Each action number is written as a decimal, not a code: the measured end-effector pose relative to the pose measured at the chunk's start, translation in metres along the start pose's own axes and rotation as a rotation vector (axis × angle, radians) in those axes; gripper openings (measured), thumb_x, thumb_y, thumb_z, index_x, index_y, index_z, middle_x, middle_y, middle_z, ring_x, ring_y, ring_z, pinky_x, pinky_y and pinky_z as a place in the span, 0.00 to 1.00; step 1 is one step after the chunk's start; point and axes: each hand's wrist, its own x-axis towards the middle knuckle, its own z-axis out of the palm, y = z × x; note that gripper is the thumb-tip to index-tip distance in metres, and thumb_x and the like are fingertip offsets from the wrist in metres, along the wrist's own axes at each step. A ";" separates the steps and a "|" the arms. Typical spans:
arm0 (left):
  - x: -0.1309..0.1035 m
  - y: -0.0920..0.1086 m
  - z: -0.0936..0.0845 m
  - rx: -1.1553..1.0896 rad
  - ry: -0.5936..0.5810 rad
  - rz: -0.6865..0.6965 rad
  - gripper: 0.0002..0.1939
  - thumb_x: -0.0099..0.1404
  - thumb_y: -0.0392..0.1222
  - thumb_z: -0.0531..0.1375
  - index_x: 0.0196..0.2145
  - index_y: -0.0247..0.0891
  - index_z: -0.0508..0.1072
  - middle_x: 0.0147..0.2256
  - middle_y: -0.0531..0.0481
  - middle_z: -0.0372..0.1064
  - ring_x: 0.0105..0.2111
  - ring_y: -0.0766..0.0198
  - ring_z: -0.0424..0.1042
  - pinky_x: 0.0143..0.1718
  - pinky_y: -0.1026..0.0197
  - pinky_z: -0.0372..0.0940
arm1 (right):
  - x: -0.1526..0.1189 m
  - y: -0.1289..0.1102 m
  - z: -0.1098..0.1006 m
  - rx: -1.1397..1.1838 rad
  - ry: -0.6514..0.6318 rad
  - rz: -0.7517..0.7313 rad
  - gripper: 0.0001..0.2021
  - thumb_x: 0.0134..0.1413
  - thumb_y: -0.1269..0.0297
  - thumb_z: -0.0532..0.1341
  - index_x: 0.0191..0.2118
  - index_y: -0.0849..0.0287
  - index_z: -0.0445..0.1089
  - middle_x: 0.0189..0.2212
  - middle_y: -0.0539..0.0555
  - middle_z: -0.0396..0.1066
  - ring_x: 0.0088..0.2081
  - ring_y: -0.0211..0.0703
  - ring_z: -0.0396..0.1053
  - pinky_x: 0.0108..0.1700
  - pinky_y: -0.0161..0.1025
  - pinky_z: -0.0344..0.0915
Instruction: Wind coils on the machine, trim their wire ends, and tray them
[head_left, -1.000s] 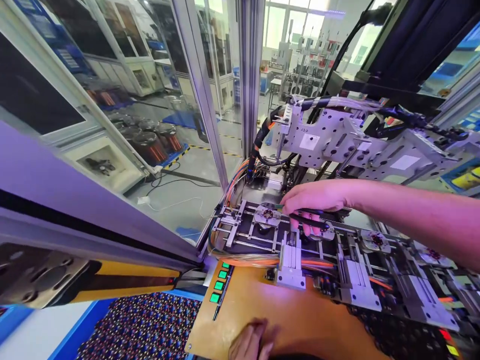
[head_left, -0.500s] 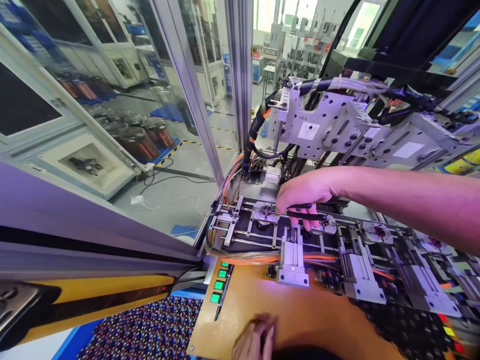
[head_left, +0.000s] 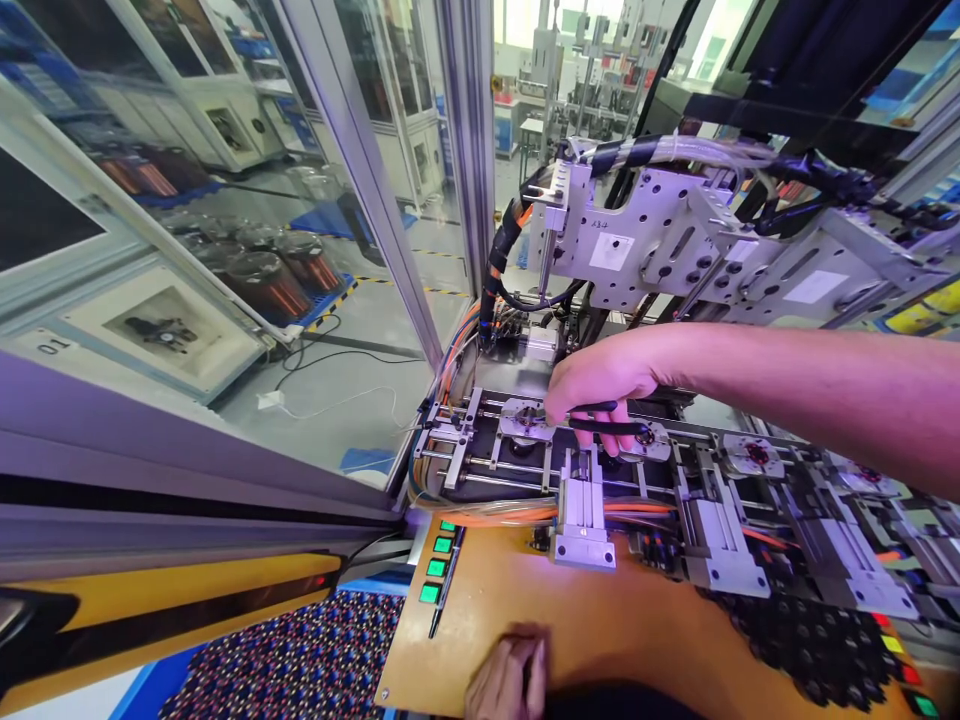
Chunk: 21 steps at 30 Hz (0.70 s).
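My right hand (head_left: 592, 390) reaches in from the right over the machine's fixture row, fingers wrapped round black-handled pliers (head_left: 604, 425). The two handles spread out to the right of the fingers. Their jaws point left at the first round metal fixture (head_left: 525, 418), mostly hidden by my fingers, so I cannot tell whether they touch it. A second fixture (head_left: 651, 440) sits just right of the handle ends. Low in the view, my left hand (head_left: 510, 675) rests on the orange-brown tabletop (head_left: 420, 660), its fingers curled closed with nothing visible in them.
Grey clamp slides (head_left: 585, 520) and orange hoses (head_left: 487, 515) run along the front of the fixtures. Above hangs a perforated metal plate (head_left: 637, 245) with cables. Green buttons (head_left: 436, 568) and a pen (head_left: 448, 590) are at the left. Several black round parts (head_left: 810, 640) lie at the right.
The camera view has shifted slightly. My right hand stays at the first fixture with the pliers, and my left hand remains resting on the tabletop.
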 end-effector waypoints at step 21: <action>0.016 -0.007 -0.006 0.028 0.084 0.346 0.04 0.67 0.32 0.57 0.35 0.36 0.72 0.23 0.52 0.74 0.22 0.70 0.75 0.28 0.71 0.69 | -0.054 0.025 0.008 0.275 0.141 -0.546 0.06 0.61 0.66 0.55 0.36 0.63 0.66 0.31 0.52 0.71 0.23 0.30 0.68 0.25 0.26 0.69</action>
